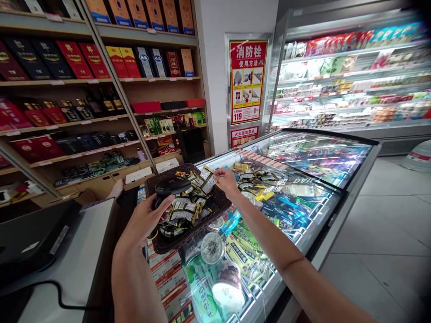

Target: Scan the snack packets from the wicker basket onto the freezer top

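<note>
Pinching one gold-black snack packet (208,181) by its end, R hand (227,183) has a thumb-and-finger grip, w/ the packet above the basket's far R side. L hand (145,219) has its grip wrapped round a black handheld barcode scanner (173,184), over the same basket; trigger finger not clear. Brown woven basket (198,233) holds a loose pile of matching packets & sits on the near L end of the glass-topped chest freezer (352,197). Similar packets (261,176) lie just past R hand; on or under glass, can't tell. Risks, prob.: packet slips if the end-only pinch loosens; lookalikes get mixed or scanned 2x if set down among the others; scanner could snag the pile if lowered; basket might slide on smooth glass if a forearm bumps it
</note>
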{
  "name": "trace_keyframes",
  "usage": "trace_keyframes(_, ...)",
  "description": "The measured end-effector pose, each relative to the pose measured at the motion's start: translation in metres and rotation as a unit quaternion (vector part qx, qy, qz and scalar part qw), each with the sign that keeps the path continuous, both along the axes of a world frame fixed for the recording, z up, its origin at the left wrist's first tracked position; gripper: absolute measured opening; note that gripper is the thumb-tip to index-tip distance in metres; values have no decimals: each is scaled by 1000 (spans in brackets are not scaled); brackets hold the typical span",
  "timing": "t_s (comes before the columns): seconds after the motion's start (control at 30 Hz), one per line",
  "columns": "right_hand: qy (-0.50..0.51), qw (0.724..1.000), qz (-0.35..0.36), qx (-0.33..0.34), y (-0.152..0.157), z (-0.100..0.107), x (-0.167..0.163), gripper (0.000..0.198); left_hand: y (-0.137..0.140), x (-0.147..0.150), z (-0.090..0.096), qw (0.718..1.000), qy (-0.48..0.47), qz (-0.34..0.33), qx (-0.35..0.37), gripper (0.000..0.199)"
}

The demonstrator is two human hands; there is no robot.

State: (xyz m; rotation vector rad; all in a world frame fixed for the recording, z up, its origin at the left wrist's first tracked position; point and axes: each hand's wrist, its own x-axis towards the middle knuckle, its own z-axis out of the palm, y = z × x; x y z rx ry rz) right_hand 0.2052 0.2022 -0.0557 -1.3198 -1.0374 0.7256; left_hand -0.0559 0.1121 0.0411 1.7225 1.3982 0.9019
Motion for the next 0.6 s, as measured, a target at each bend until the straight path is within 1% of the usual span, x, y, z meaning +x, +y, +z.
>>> trace_keyframes(0.07,13,1000,-25,-5,0,2,1,17,-2,5,1,1000,12,-9,5,51)
trace_keyframes(0.27,123,992,17,19,-5,9,-1,18,3,6,-6,999,40,-28,21,48)
trace_keyframes(0.43,146,989,11,34,-5,10,2,24,5,5,-8,999,23,-33,22,51)
trace_keyframes(0.5,171,984,-14,40,-1,8,5,24,5,5,-7,999,29,-26,20,52)
trace_keyframes(0.53,195,979,-38,47,2,7,8,24,4,4,-6,999,40,-23,18,52)
trace_keyframes(0.6,256,959,-106,59,10,2,17,24,4,3,-4,998,61,-18,11,51)
